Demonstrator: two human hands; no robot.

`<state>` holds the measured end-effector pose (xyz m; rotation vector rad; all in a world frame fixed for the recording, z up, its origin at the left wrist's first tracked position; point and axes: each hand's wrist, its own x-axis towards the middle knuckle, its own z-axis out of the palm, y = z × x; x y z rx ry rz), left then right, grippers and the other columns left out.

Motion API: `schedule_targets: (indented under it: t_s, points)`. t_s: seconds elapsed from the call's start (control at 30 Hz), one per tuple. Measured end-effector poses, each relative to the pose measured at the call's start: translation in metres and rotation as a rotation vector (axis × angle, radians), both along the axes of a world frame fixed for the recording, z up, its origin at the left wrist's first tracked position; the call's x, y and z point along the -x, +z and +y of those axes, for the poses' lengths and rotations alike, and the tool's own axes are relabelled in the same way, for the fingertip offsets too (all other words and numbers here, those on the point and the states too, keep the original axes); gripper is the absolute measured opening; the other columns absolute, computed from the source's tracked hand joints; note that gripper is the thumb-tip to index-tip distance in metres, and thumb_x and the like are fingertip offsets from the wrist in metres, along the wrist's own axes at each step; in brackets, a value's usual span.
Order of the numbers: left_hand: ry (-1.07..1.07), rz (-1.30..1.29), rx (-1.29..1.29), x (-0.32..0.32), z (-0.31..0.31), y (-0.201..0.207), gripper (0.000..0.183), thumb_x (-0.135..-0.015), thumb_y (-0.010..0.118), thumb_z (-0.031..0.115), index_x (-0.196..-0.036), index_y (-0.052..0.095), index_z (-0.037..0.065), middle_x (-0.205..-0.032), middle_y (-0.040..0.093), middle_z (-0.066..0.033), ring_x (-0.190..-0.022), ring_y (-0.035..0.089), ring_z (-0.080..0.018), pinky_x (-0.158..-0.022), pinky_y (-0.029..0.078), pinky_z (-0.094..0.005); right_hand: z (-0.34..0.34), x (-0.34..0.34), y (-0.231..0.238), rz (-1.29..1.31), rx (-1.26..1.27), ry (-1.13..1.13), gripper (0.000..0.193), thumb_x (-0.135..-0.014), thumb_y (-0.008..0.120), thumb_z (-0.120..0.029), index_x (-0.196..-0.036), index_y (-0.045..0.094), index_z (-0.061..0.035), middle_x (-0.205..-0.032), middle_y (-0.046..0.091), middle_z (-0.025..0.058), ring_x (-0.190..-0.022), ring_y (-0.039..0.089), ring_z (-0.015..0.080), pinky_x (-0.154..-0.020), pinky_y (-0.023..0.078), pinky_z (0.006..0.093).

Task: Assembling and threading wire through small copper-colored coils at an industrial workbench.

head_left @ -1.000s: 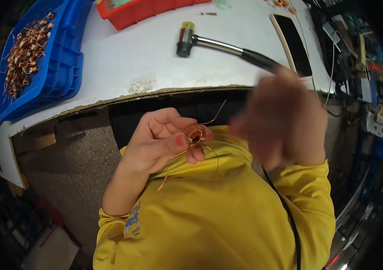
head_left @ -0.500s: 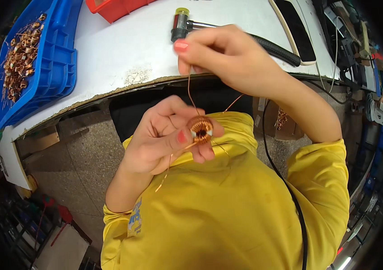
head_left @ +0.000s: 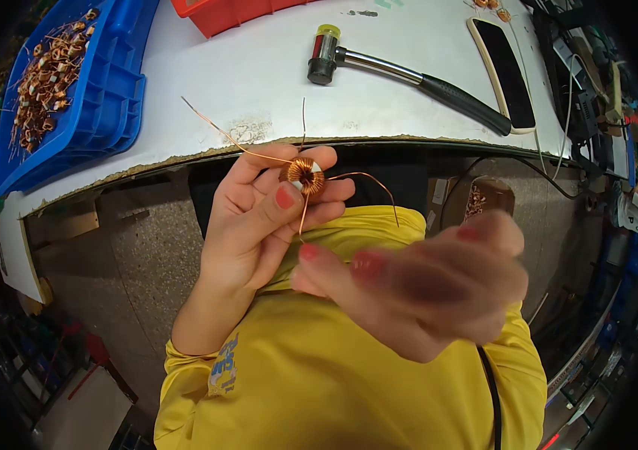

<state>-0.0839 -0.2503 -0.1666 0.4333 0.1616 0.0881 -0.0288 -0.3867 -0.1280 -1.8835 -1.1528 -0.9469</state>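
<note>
A small ring-shaped coil (head_left: 306, 176), wound in copper wire with white pieces in it, sits between the thumb and fingers of my left hand (head_left: 244, 229). Its long copper leads spread out: one up-left, one upward, one curving to the right. A further copper wire lead (head_left: 303, 219) runs down toward me. At that lead's lower end are the pinched fingertips of my right hand (head_left: 428, 289), partly smeared by motion. The exact grip on the wire is hidden by the fingers.
On the white table, a rubber-headed hammer (head_left: 409, 75) lies beside a phone (head_left: 503, 71). A blue bin (head_left: 109, 112) of small copper coils stands at left, a red bin (head_left: 236, 13) at the back. Below the table's right side is a cardboard box (head_left: 495, 196).
My right hand has come down from above the coil to below it, moving from the upper lead to the lower one. The coil has turned in my left hand and shifted up-left.
</note>
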Motion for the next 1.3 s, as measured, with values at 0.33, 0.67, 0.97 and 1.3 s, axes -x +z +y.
schedule_targets:
  t_s: [0.33, 0.67, 0.97, 1.3]
  points:
    - [-0.057, 0.005, -0.022, 0.009, -0.003, -0.002, 0.036, -0.087, 0.06, 0.006, -0.119, 0.043, 0.002, -0.121, 0.052, -0.0245, -0.105, 0.059, -0.0388, -0.089, 0.052, -0.0389, -0.026, -0.016, 0.009, 0.233, -0.072, 0.13, 0.021, -0.07, 0.079, -0.031, -0.089, 0.07, -0.0252, -0.101, 0.043, -0.0102, -0.079, 0.032, 0.0083, -0.071, 0.032, 0.0235]
    - [-0.042, -0.03, -0.009, 0.012, -0.009, -0.004, 0.037, -0.087, 0.061, 0.008, -0.119, 0.043, 0.002, -0.121, 0.051, -0.0255, -0.105, 0.06, -0.0359, -0.088, 0.051, -0.0374, -0.043, -0.029, -0.036, -0.693, 0.097, 0.076, 0.015, -0.08, 0.069, -0.043, -0.085, 0.064, -0.0298, -0.109, 0.037, -0.0137, -0.089, 0.029, 0.008, -0.075, 0.029, 0.0213]
    - [-0.084, -0.013, -0.243, 0.001, -0.003, 0.011, 0.03, -0.086, 0.058, -0.003, -0.112, 0.043, -0.001, -0.114, 0.056, -0.0248, -0.094, 0.063, -0.0258, -0.081, 0.052, -0.0295, -0.046, -0.054, 0.016, 0.532, 0.19, 0.343, 0.031, -0.093, 0.049, -0.039, -0.092, 0.067, -0.0144, -0.089, 0.053, -0.0011, -0.079, 0.037, 0.01, -0.069, 0.034, 0.02]
    - [0.038, 0.132, -0.634, 0.004, -0.019, 0.02, 0.028, -0.081, 0.056, -0.013, -0.099, 0.039, 0.001, -0.102, 0.062, -0.0206, -0.086, 0.063, -0.0212, -0.074, 0.051, -0.0242, -0.021, -0.057, 0.0, 1.733, -0.041, 0.509, 0.013, -0.084, 0.063, -0.013, -0.077, 0.065, -0.0022, -0.074, 0.063, 0.0039, -0.059, 0.045, 0.0064, -0.056, 0.036, 0.0163]
